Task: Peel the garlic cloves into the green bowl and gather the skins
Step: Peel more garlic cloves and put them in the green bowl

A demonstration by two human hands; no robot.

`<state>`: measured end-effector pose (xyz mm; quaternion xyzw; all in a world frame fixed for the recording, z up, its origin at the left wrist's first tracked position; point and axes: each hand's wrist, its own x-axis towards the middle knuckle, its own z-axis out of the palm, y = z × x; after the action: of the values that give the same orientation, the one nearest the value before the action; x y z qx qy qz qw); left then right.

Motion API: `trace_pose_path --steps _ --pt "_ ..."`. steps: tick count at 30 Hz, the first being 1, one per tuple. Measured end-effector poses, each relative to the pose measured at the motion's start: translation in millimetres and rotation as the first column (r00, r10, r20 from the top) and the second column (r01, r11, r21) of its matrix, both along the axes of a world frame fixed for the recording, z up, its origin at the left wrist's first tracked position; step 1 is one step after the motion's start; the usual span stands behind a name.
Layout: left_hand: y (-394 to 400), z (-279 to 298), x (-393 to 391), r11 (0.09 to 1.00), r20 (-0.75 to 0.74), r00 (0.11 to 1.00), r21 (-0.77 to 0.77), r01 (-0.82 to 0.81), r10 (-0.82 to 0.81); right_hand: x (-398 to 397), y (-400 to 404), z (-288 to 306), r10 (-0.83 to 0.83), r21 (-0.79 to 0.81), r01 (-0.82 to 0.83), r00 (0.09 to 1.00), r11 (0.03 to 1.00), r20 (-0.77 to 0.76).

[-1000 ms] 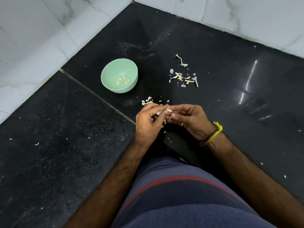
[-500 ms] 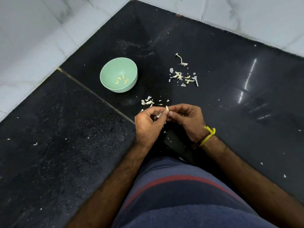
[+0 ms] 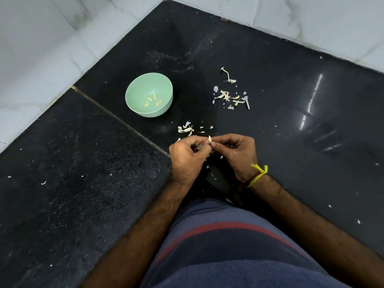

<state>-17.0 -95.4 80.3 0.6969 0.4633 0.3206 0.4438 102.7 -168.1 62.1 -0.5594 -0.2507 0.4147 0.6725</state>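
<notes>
Still meeting over the black stone floor (image 3: 62, 204), the left hand (image 3: 187, 159) and right hand (image 3: 239, 154) pinch one garlic clove (image 3: 210, 139) between curled fingertips, much as a moment earlier. Up and to the left, the green bowl (image 3: 135, 94) holds peeled cloves (image 3: 152, 100). Skins (image 3: 187, 128) lie just beyond the hands, more skins (image 3: 230, 97) farther out, with bare floor on both sides up to the white marble walls (image 3: 52, 38).

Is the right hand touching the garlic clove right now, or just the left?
Touching. The head view shows the garlic clove pinched between the fingertips of the right hand and the left hand, with no gap on either side.
</notes>
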Motion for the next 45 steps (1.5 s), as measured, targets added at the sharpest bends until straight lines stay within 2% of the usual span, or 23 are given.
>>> trace_pose_path --steps 8,14,19,21,24,33,38,45 --pt "-1 -3 5 0.999 -0.001 0.999 -0.003 -0.033 0.033 4 1 -6 0.019 0.009 -0.019 1.0 1.0 0.006" --pt "3 -11 2 0.987 0.035 0.999 -0.163 -0.009 0.015 4 1 -8 0.092 0.069 -0.079 0.973 0.994 -0.21" --pt "1 -8 2 0.945 0.201 0.98 -0.319 0.073 -0.008 9 1 -8 0.075 0.062 -0.057 0.934 0.996 -0.35" --pt "0 -8 1 0.945 0.213 0.977 -0.317 0.087 -0.019 10 1 -8 0.078 0.051 -0.064 0.927 0.997 -0.366" --pt "0 -7 0 0.968 0.169 0.985 -0.236 0.081 -0.041 9 1 -9 0.094 0.039 -0.086 0.92 0.996 -0.381" --pt "4 -13 -6 0.977 0.165 0.985 -0.196 0.089 -0.057 9 2 -8 0.129 0.054 -0.118 0.938 0.992 -0.323" --pt "5 -16 -6 0.989 0.106 0.992 -0.125 0.085 -0.072 11 2 -4 0.126 0.038 -0.121 0.981 0.992 -0.148" --pt "5 -12 -4 0.995 0.009 0.995 -0.024 0.102 -0.102 16 3 -3 0.187 0.014 -0.187 0.982 0.982 -0.014"
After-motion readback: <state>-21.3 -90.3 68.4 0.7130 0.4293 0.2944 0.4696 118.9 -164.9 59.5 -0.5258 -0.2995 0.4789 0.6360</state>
